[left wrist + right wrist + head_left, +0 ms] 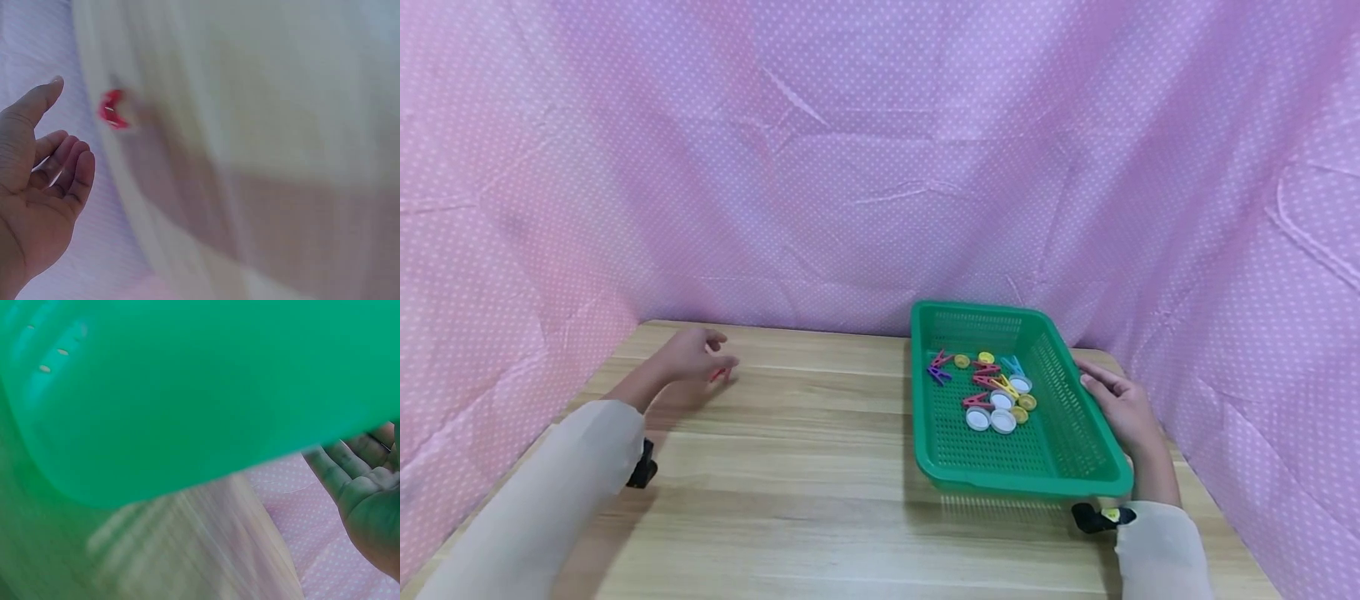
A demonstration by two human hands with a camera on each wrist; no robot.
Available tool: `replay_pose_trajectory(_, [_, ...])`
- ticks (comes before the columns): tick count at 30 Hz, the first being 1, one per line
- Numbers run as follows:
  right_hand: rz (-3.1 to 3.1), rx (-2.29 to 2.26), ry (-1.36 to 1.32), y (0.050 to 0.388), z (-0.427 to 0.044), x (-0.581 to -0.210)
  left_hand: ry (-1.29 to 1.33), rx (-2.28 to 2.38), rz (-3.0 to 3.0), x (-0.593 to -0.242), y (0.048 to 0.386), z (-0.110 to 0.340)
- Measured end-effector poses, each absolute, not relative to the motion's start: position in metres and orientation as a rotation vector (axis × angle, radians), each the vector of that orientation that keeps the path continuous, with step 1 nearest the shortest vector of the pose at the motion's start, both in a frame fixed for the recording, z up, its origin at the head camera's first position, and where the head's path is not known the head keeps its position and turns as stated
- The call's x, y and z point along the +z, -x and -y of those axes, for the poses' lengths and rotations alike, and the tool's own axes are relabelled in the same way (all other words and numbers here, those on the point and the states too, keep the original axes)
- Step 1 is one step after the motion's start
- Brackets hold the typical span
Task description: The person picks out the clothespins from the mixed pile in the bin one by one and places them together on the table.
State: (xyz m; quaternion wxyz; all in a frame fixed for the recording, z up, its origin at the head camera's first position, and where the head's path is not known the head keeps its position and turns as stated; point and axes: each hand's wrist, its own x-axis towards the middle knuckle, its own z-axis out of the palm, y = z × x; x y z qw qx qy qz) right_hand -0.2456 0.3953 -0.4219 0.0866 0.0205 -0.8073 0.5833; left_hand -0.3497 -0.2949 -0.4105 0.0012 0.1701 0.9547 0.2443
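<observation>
My left hand (694,357) hovers over the far left of the table, its fingers loosely bent and holding nothing. Just beneath the fingertips lies a small red clothespin (719,375), partly covered by them; in the left wrist view the red clothespin (113,110) is blurred and apart from the hand (47,181). On the right, my right hand (1123,408) holds the side of a green plastic basket (1022,482), thumb at the rim. From the right wrist, the basket (187,406) hides part of the fingers (350,459). Inside are pink, purple, blue and yellow clothespins (939,376) with white and yellow caps (1003,421).
A wooden table (790,467) spans the space between the hands. Pink dotted cloth (865,167) hangs behind it and along both sides. Black wrist straps (642,465) are on both arms, over pale sleeves.
</observation>
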Motion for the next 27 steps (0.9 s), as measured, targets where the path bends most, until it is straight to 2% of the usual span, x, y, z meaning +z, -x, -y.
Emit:
replay_pose_trajectory(13, [2.386,1.764,-0.077,0.245,-0.396,-0.423,-0.783,0.666,-2.998,-0.364,0.381,0.212])
replay_pose_trajectory(27, [2.413,1.719,-0.067,0.245,-0.394,-0.421,-0.964,0.498,-2.933,-0.338,0.386,0.129])
